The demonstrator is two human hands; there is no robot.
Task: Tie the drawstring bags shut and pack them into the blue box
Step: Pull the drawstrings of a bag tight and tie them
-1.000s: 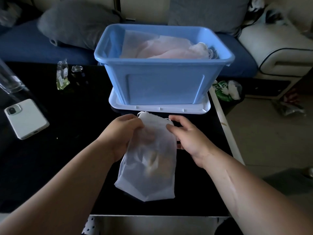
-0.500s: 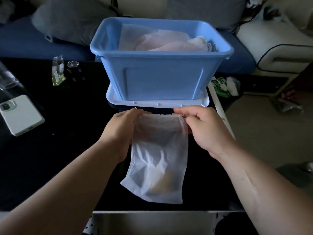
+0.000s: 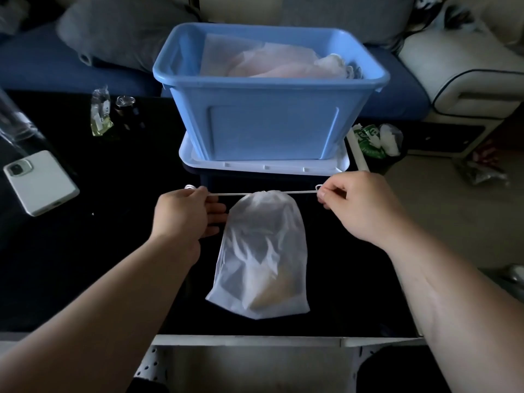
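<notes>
A white see-through bag (image 3: pixel 263 251) sits over the near middle of the black table (image 3: pixel 85 265), its flat bottom toward the person and its gathered mouth pointing to twelve o'clock. Whether it lies on the tabletop or hangs just above it cannot be told. Something pale yellow sits in its lower half. At nine o'clock from the mouth, the left hand (image 3: pixel 184 214) pinches one end of the white cord (image 3: pixel 241 193) between thumb and forefinger, with its other fingers reaching loosely toward the bag. At three o'clock the right hand (image 3: pixel 360 205) pinches the other end in curled fingers. The cord runs tight and straight between the two hands, and the bag's mouth is puckered closed at its middle. Farther off at twelve o'clock stands the blue box (image 3: pixel 272 129) on a white lid (image 3: pixel 263 167), with more pale bags (image 3: pixel 269 63) piled inside. At ten o'clock a white phone (image 3: pixel 39 181) lies camera side up. Beyond it is a small clear packet (image 3: pixel 100 114), and farthest off a blue sofa (image 3: pixel 56 63) with a gray cushion (image 3: pixel 122 29).
</notes>
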